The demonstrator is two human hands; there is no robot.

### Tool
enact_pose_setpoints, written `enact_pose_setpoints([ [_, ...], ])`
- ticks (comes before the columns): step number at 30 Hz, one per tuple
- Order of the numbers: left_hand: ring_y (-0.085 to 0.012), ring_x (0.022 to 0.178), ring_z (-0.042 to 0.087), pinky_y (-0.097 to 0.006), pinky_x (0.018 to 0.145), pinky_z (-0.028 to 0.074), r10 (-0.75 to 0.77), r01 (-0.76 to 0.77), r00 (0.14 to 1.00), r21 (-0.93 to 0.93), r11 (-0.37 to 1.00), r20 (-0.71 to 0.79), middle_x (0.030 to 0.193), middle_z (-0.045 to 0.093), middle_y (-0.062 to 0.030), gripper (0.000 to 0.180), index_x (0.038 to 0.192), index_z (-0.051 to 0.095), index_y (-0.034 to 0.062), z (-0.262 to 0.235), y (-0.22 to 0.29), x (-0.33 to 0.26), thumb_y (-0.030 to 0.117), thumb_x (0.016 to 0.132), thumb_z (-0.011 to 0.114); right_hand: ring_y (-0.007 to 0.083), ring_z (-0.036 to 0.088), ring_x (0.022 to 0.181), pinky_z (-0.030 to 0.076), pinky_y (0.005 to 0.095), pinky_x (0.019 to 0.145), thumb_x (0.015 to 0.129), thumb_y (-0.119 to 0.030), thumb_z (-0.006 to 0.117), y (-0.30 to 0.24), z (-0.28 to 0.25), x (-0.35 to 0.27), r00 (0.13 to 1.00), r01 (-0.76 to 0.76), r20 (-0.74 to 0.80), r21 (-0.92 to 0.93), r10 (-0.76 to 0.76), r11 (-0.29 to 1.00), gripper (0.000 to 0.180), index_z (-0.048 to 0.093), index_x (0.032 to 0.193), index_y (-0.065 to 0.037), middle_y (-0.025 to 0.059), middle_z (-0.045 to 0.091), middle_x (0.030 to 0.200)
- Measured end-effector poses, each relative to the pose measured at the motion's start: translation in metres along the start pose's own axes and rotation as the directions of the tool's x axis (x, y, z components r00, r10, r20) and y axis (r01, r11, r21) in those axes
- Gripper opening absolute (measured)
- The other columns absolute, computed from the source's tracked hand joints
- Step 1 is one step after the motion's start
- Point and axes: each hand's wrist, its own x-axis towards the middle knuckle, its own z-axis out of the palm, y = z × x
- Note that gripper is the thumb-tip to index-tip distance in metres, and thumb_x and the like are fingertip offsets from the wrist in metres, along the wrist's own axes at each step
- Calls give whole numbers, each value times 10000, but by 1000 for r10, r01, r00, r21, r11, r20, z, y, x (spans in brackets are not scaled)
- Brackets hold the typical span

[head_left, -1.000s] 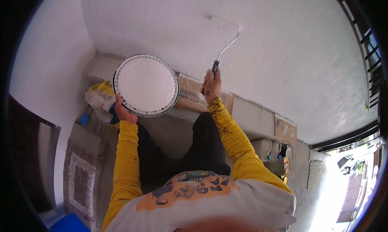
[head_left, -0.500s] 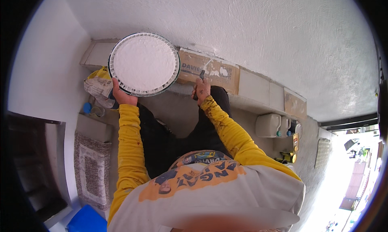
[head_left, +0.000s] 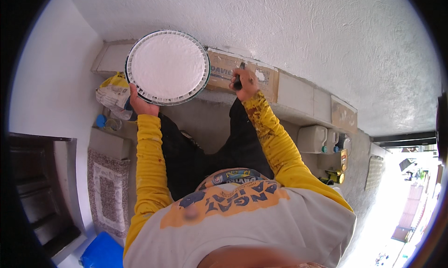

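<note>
My left hand [head_left: 142, 103] grips the near edge of a round, green-edged pail lid [head_left: 202, 90] with a ribbed white rim. Smooth white paste [head_left: 168, 67] covers its inner face. To the right of the lid, my right hand [head_left: 247, 84] is closed around the dark handle of what looks like a putty knife [head_left: 238, 81]. The tool points toward the wall, and its blade is hard to make out. Under that hand, a brown cardboard sheet [head_left: 221, 79] lies along the ledge, with white smears on it.
The rough white wall [head_left: 317, 44] rises behind the ledge [head_left: 294, 96]. Plastic jugs [head_left: 312, 138] and tins stand under the ledge at right. At left are a yellow-and-white sack [head_left: 112, 95], a patterned mat [head_left: 108, 193] and a blue object [head_left: 105, 251].
My right hand has moved up and slightly right with the putty knife, toward the base of the wall. The lid in my left hand has risen a little.
</note>
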Motion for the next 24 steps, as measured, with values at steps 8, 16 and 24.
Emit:
enact_pose_setpoints([
  [8, -317, 1338, 449, -475, 1130, 350, -15, 15, 1000, 18, 1000, -18, 1495, 440, -117, 577, 1455, 398, 58, 9, 1, -5, 422, 1011, 461, 145, 550, 677, 465, 321, 543, 897, -155, 623, -20, 20, -5, 997, -23, -76, 13, 24, 1000, 144, 513, 965, -92, 40, 521, 844],
  [16, -313, 1328, 463, -466, 1126, 360, -6, 6, 999, 13, 1000, 38, 1484, 457, -112, 582, 1454, 404, 67, 1, -1, 0, 416, 998, 495, 119, 549, 648, 474, 290, 482, 912, -150, 609, -138, 115, -59, 899, 434, 158, -203, -408, 878, 297, 500, 1153, -17, 33, 526, 843],
  [24, -317, 1323, 468, -473, 1123, 365, 1, -1, 1000, 0, 1000, 22, 1477, 466, -110, 573, 1452, 408, 66, 7, 0, -5, 406, 999, 495, 97, 545, 536, 500, 263, 425, 948, -258, 562, -172, 119, -19, 671, 741, 346, -289, -656, 606, 534, 416, 1359, 49, 30, 517, 782],
])
